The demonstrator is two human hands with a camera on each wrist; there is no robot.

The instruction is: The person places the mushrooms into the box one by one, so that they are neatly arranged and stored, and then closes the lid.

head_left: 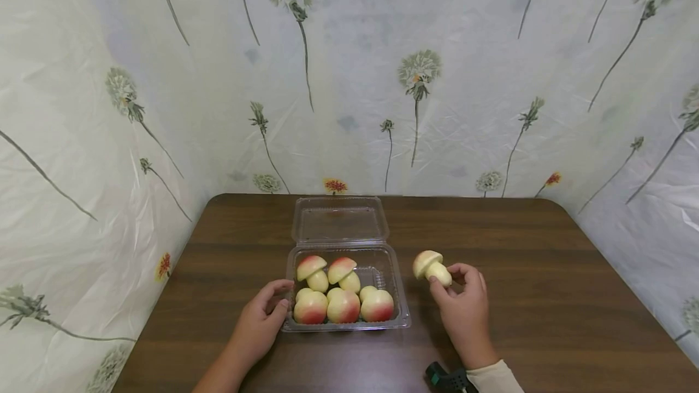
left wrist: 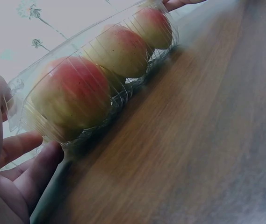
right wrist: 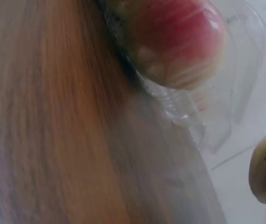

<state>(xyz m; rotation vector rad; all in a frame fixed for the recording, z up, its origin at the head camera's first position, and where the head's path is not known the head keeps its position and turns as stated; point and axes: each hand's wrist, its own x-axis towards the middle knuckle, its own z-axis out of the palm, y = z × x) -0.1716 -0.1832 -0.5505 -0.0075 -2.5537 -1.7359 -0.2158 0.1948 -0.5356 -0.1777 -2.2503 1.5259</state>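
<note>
A mushroom-shaped piece (head_left: 428, 264), cream with a red-tinged cap, is pinched by its stem between the thumb and fingers of my right hand (head_left: 464, 305). It is held to the right of a hinged clear plastic container (head_left: 401, 296), whose lid (head_left: 341, 218) lies folded back. Inside, two mushroom pieces (head_left: 312, 272) form the back row, caps toward the back. Three more pieces (head_left: 377, 305) line the front, their red caps facing me. My left hand (head_left: 259, 320) grips the container's left edge; its fingers (left wrist: 23, 145) show against the wall in the left wrist view.
The brown wooden table (head_left: 519, 241) extends to both sides of the container. A patterned curtain (head_left: 349, 156) surrounds its back and sides. A black strapped device (head_left: 448, 378) sits at the right wrist, by a light sleeve (head_left: 497, 378).
</note>
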